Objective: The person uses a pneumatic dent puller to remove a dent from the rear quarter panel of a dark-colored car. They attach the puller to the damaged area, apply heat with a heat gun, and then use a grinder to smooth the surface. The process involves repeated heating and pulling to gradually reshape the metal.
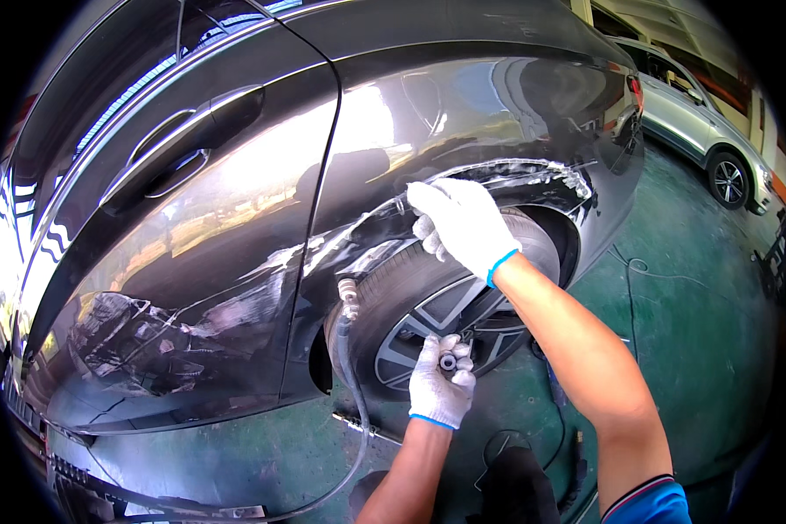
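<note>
My right hand (463,223), in a white knit glove with a blue cuff, is at the scraped fender (371,214) above the rear wheel arch. Its fingers are curled together, and whatever they may hold is hidden. Lower down, in front of the wheel (445,301), my left hand (437,393) wears a matching glove. It grips a small dark round fitting (448,361) with a hole in its end; the rest of that piece is covered by the fingers. Pale scuffs and sanded streaks run along the dark grey car's side, from the dented door (140,345) to past the arch.
A grey hose (358,419) with a metal end fitting (348,297) hangs beside the tyre and curves down to the floor. Cables and a dark tool handle (578,450) lie near my legs on the green floor (672,288). A silver car (690,113) stands at the far right.
</note>
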A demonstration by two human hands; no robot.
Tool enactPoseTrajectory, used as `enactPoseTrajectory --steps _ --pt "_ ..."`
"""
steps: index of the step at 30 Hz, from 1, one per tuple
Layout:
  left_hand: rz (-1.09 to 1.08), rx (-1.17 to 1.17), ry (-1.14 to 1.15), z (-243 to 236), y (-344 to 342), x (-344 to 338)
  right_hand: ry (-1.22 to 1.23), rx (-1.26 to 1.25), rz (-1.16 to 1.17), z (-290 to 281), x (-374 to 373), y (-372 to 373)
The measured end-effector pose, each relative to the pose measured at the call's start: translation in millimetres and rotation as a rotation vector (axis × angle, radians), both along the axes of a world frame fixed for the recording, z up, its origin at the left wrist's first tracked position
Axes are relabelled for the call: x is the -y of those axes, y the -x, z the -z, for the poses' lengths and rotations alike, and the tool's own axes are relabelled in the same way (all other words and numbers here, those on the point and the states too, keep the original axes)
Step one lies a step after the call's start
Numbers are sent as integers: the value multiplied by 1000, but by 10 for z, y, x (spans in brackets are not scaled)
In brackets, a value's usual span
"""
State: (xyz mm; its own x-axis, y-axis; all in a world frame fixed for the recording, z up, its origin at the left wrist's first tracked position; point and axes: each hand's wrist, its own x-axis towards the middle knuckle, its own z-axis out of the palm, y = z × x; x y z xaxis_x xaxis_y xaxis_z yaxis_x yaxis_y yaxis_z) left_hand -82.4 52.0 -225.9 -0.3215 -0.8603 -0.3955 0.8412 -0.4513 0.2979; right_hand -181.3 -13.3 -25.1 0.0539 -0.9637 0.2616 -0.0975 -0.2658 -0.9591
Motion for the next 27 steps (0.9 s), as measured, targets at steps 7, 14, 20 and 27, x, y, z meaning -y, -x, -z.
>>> enactPoseTrajectory --steps 7,14,20,27 --pt "37 22 19 -1 84 -25 477 -87 251 277 375 10" --pt "36 7 18 -71 60 -69 21 62 -47 -58 75 108" --pt "45 27 29 -38 34 -61 933 -1045 477 -118 209 112" --pt "28 19 0 -60 25 -46 91 -354 53 -159 139 148"
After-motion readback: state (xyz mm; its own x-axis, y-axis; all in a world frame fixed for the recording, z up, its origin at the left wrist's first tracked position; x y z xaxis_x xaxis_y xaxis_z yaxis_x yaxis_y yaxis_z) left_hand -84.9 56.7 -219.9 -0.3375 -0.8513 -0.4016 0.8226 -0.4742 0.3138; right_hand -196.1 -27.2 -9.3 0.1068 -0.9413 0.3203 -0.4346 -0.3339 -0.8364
